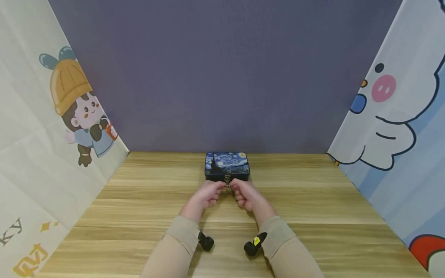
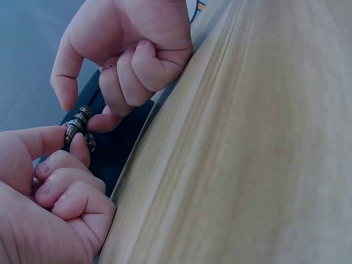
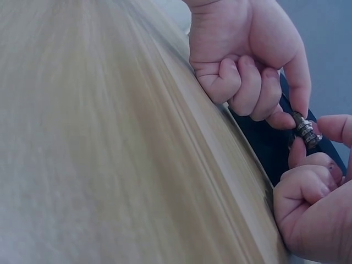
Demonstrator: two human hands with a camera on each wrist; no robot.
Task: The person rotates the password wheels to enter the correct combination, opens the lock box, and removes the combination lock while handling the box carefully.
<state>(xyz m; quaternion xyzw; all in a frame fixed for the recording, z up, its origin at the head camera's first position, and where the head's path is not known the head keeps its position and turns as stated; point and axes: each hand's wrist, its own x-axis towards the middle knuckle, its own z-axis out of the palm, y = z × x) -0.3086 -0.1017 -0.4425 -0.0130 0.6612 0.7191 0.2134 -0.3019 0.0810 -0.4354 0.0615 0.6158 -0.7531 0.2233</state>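
A small dark tin box [image 1: 227, 164] with a swirling blue night-sky picture on its lid stands closed at the back of the table. At its front clasp [image 1: 227, 178] hangs a small combination padlock [image 2: 78, 124] with several ridged dials. My left hand [image 1: 210, 192] pinches one end of the padlock between thumb and index finger, its other fingers curled in. From the other side my right hand [image 1: 245, 193] has its thumb and index finger around the dial end, the thumb slightly apart from it. The right hand's remaining fingers are folded into the palm.
The box rests on a wood-grain table [image 1: 156, 185], close to the grey-purple back wall [image 1: 226, 77]. Cloth panels with cartoon figures flank the table on the left [image 1: 28, 135] and right [image 1: 410, 154]. Small black cameras [image 1: 207, 242] sit at both cuffs.
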